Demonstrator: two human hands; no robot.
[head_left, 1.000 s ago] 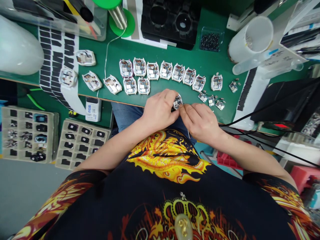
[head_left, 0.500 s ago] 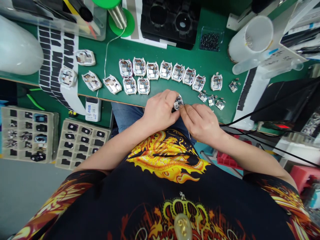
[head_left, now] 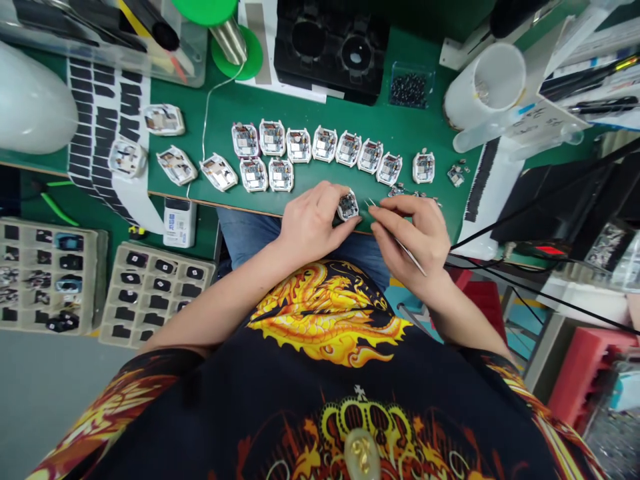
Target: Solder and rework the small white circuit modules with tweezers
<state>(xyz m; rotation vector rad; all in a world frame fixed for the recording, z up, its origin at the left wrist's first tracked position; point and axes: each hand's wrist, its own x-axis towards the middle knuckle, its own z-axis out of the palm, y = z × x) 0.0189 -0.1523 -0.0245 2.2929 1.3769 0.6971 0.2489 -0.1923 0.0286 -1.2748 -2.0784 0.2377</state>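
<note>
Near the table's front edge, my left hand (head_left: 314,219) grips a white watch case (head_left: 347,206) between thumb and fingers, its circuit board facing up. Just to the right, my right hand (head_left: 416,232) is closed on a pair of tweezers (head_left: 411,255). Their thin tips point left toward the case, a small gap apart from it. Several more white watch cases (head_left: 325,144) with boards inside stand in a row beyond my hands. Small loose circuit boards (head_left: 397,190) lie behind my right hand, which partly hides them.
A clear box of tiny black parts (head_left: 411,91), a white cup (head_left: 493,83) and a solder wire spool (head_left: 231,47) stand farther back. Compartment trays (head_left: 155,283) sit lower at the left. Black cables (head_left: 500,230) cross the right side.
My right hand has moved right, off the watch case, and the tweezers in it now show. The case stays in my left hand. The whole view has shifted slightly.
</note>
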